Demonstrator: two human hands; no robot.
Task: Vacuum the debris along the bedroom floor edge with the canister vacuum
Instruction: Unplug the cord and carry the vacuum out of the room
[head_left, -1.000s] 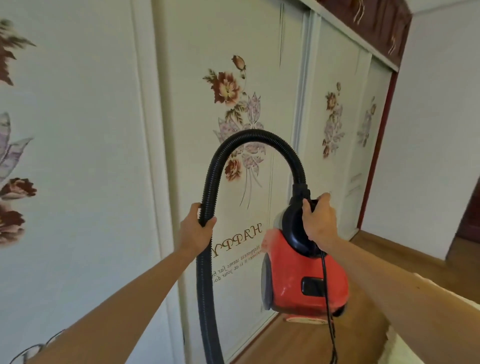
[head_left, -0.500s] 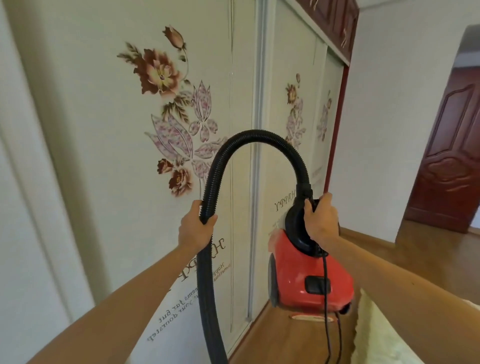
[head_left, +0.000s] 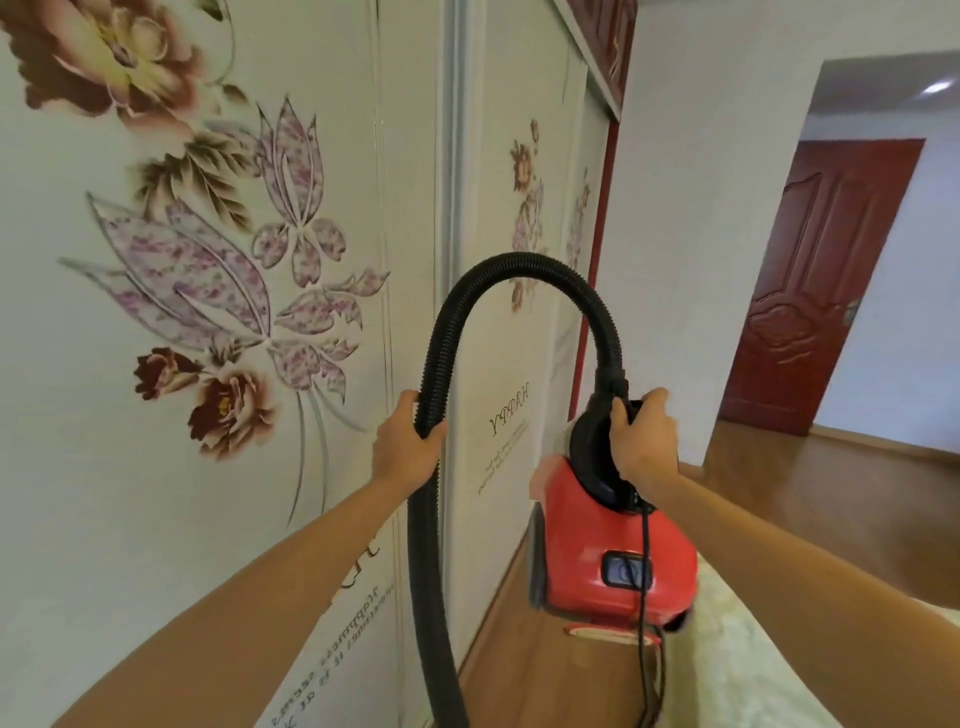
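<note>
Red canister vacuum with a black top handle (head_left: 613, 545) hangs from your right hand (head_left: 641, 441), whose fingers are curled tight round that handle, and the body looks to be carried clear of the brown wooden floor (head_left: 540, 665) rather than resting on it. Your left hand (head_left: 408, 449) is wrapped round the black ribbed plastic hose (head_left: 519, 265), which rises from the canister's top, arches over between your two hands and then drops almost straight down from your left fist and out of the bottom of the view; you cannot see its nozzle end. The relation that matters is this: the floor edge you have to clean lies below both hands, along the foot of the white flower-printed wardrobe doors (head_left: 208, 467), and it runs away from you toward the dark red panelled door (head_left: 821, 291). Your left hand is the one nearer that edge, with the hose's long axis pointing down at it, so the left should steer the hose end while the right sets the canister down on the narrow floor strip between the wardrobe and the pale green bed cover (head_left: 753, 649). The thin black power cord (head_left: 644, 597) dangles from the canister past its front; mind it does not snag. No debris can be made out from here.
</note>
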